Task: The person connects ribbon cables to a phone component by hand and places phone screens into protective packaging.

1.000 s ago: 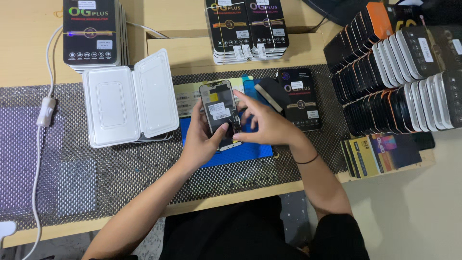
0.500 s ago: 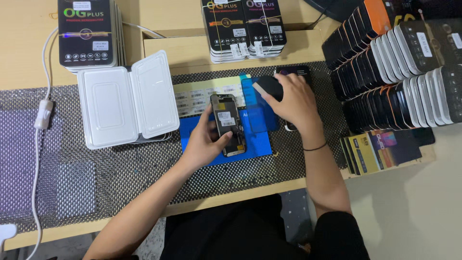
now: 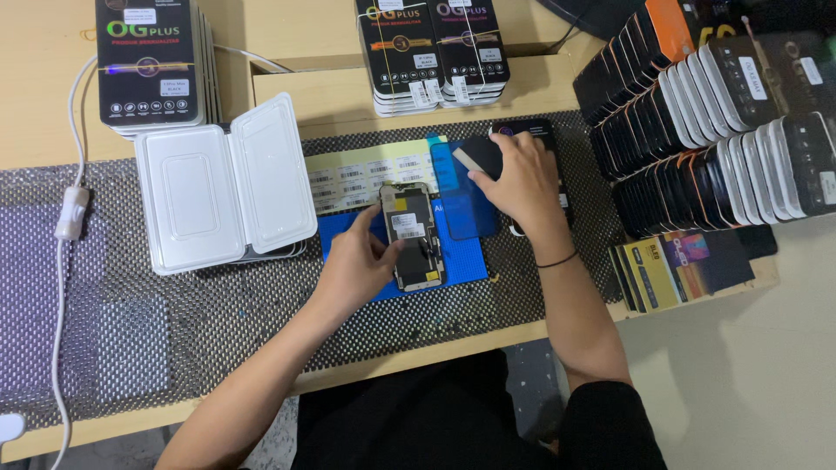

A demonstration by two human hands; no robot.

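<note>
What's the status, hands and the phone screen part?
Left hand steadies phone screen assembly on blue mat. Right hand lifts dark glass sheet beside it. Nothing blocking.

Both my hands over the blue mat

My left hand (image 3: 357, 265) rests on the phone screen (image 3: 412, 237) that lies flat on the blue mat (image 3: 461, 261), thumb against its edge. My right hand (image 3: 521, 178) pinches a dark glass sheet (image 3: 466, 196) just beside it. An open white plastic case (image 3: 222, 187) lies to the left.
</note>
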